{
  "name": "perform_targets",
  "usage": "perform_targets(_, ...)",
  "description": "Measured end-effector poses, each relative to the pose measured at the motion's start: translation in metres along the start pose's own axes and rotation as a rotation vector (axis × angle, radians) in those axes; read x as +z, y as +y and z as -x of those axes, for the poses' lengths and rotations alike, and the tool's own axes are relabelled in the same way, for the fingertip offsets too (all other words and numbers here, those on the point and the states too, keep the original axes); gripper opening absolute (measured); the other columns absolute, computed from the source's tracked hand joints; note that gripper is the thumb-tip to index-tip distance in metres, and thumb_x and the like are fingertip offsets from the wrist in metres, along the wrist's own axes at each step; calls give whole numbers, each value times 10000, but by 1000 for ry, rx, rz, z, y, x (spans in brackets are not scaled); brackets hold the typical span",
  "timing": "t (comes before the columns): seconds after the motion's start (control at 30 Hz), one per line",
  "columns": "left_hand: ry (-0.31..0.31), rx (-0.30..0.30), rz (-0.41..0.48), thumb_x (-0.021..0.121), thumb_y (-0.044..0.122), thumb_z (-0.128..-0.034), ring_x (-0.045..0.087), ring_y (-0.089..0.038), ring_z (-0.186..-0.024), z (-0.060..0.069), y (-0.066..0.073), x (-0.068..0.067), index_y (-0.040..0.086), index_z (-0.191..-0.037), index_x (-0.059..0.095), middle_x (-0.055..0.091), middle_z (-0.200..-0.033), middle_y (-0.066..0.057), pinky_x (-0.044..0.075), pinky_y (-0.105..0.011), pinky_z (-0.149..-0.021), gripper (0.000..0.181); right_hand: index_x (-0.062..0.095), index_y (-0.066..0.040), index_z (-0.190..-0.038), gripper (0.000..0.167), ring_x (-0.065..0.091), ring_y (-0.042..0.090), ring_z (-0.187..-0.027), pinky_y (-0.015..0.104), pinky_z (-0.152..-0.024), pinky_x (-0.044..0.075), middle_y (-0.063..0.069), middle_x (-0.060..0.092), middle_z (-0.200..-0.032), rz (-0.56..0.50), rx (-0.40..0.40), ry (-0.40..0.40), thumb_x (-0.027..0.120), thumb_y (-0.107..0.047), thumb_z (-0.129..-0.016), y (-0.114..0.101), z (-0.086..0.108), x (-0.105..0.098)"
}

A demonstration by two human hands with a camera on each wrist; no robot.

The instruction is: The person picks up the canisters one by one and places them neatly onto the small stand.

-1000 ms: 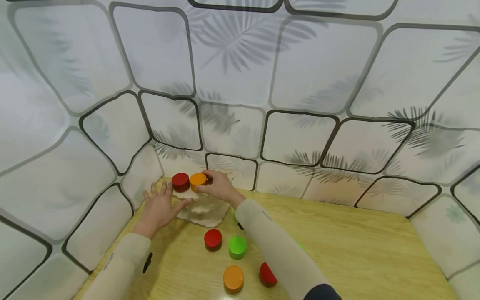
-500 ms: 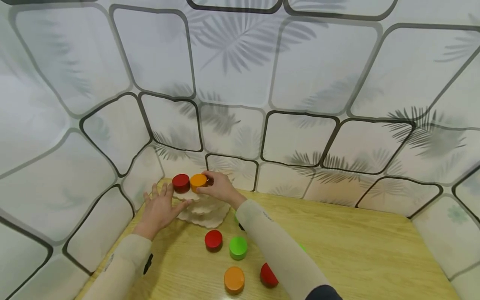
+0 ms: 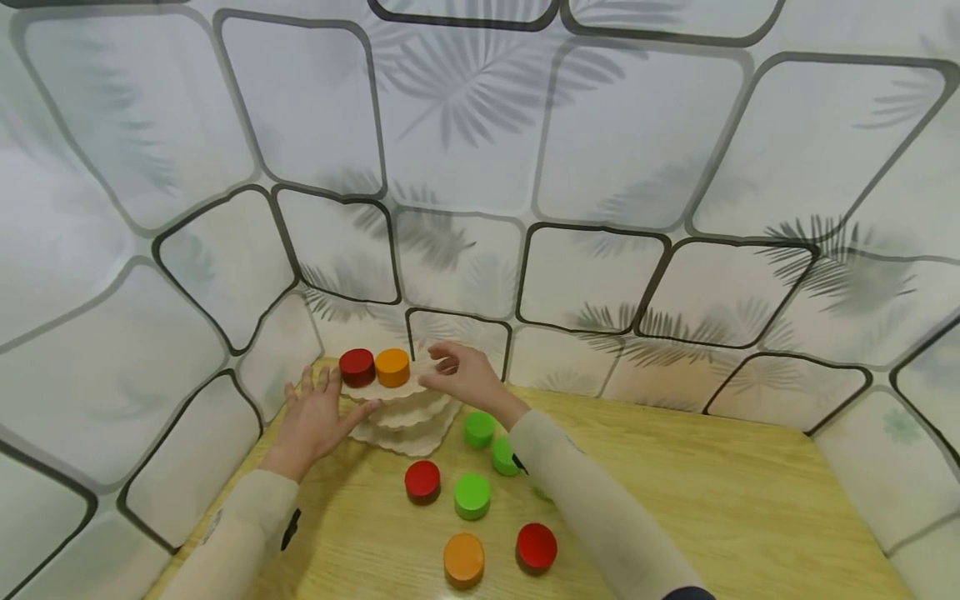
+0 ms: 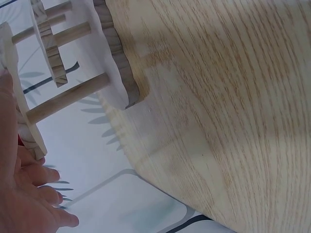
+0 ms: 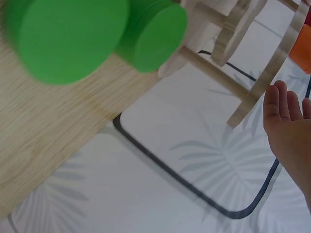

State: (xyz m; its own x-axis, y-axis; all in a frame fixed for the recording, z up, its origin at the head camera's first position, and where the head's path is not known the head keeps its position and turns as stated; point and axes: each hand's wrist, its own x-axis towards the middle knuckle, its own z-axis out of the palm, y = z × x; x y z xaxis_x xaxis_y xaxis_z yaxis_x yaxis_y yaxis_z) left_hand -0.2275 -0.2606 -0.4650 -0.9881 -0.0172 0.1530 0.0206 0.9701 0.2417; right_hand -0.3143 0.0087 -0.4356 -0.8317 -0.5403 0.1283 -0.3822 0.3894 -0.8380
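Note:
A wooden tiered stand (image 3: 408,439) with scalloped shelves and dowel posts stands in the table's back left corner. On its top shelf a red disc (image 3: 357,367) and an orange disc (image 3: 392,367) sit side by side. My left hand (image 3: 315,423), fingers spread, rests at the top shelf's left edge beside the red disc; the left wrist view has it (image 4: 29,189) against the shelf's edge. To the right of the orange disc, apart from it, my right hand (image 3: 471,377) holds nothing, its fingers bent loosely over the shelf's right end.
On the table (image 3: 675,483) before the stand lie a red disc (image 3: 423,482), a green disc (image 3: 472,496), an orange disc (image 3: 463,560) and another red disc (image 3: 536,547). More green discs (image 3: 479,429) lie near my right forearm. Patterned walls (image 3: 600,283) rise behind and at left.
My right hand has let go of the orange disc and moved right, leaving it on the top shelf. Green discs under my right arm have come into view. My left hand has stayed.

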Motion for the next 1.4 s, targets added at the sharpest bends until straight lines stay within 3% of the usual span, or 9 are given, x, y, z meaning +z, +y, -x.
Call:
perform_targets(0.27,1,1,13,473,751,-1001,157,-644,-1535,0,-2,2,-129,-1599,288,319,-1617,-413,123,-827,-1186,1079,639,-111,-1439,533,684,243,-1209,422,-1039,561,72,691,-1389,27,-9,10,776,-316,-966,22,22,-22)
perform_targets(0.67,18,24,-13,488,715,-1016,184,-641,-1530,1,0,-1,-148,-1583,306,339,-1607,-410,149,-824,-1184,1048,615,-95,-1453,535,655,372,-1274,492,-1079,528,128,679,-1401,44,-21,-24,756,-315,-985,45,58,-48)
perform_targets(0.9,17,22,-12,505,705,-1014,186,-634,-1532,2,0,0,-144,-1588,301,354,-1602,-404,141,-810,-1197,1044,600,-93,-1475,566,623,399,-1323,531,-1119,496,155,657,-1444,16,28,-51,765,-315,-981,64,81,-57)
perform_targets(1.13,13,19,-4,518,692,-1015,181,-633,-1534,3,0,0,-146,-1590,292,355,-1599,-405,141,-804,-1200,1041,598,-98,-1482,582,631,363,-1317,528,-1117,501,171,652,-1449,32,67,-31,757,-356,-985,89,104,-67)
perform_targets(1.4,17,20,-16,507,696,-1017,203,-634,-1526,2,1,1,-145,-1591,288,368,-1596,-401,144,-803,-1200,1042,574,-33,-1491,591,618,387,-1333,536,-1109,510,199,636,-1462,30,88,-57,738,-322,-1002,107,128,-82)
